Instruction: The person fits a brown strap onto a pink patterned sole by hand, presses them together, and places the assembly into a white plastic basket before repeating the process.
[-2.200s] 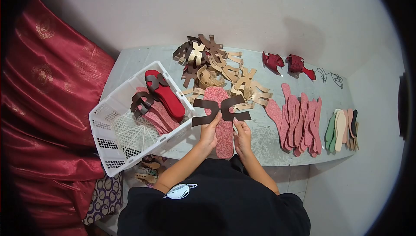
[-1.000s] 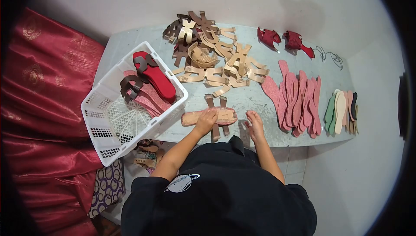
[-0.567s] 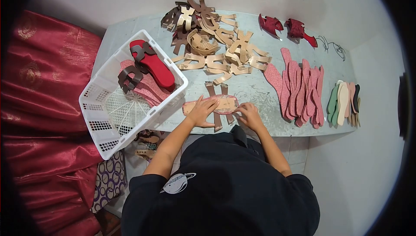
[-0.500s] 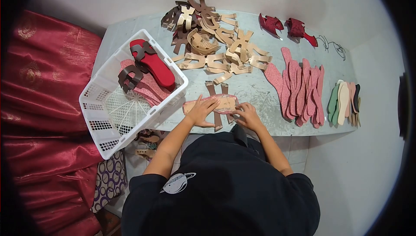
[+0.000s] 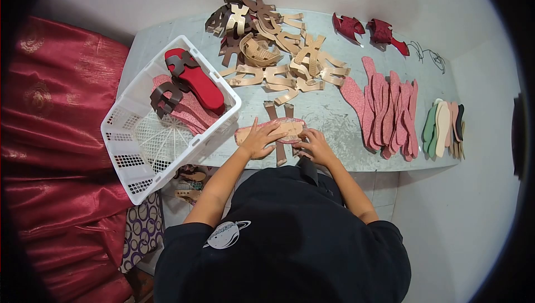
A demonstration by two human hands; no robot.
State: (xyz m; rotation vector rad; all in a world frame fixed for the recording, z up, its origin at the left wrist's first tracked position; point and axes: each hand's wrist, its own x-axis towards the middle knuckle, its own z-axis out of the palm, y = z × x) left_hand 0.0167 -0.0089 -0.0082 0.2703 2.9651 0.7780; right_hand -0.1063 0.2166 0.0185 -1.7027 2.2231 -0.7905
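Observation:
A shoe insole (image 5: 291,128), beige underside up with a pink rim, lies across a brown upper strap (image 5: 271,109) at the table's near edge. The strap's ends stick out beyond the insole's far and near sides. My left hand (image 5: 259,139) rests on the insole's left and middle part, palm down, fingers spread. My right hand (image 5: 315,147) has its fingers bent around the insole's right end, thumb at the near edge by a strap end. What lies under those fingers is partly hidden.
A white plastic basket (image 5: 123,161) with red and pink sandals stands left. Beyond the insole lies a heap of beige and brown straps (image 5: 259,52). Pink insoles (image 5: 384,113) are stacked right, beside green, cream and black ones (image 5: 442,127). Dark red uppers (image 5: 349,27) lie at the back.
My left hand's fingers have shifted slightly on the insole, with the thumb drawn up off the near strap end. My right hand has barely moved.

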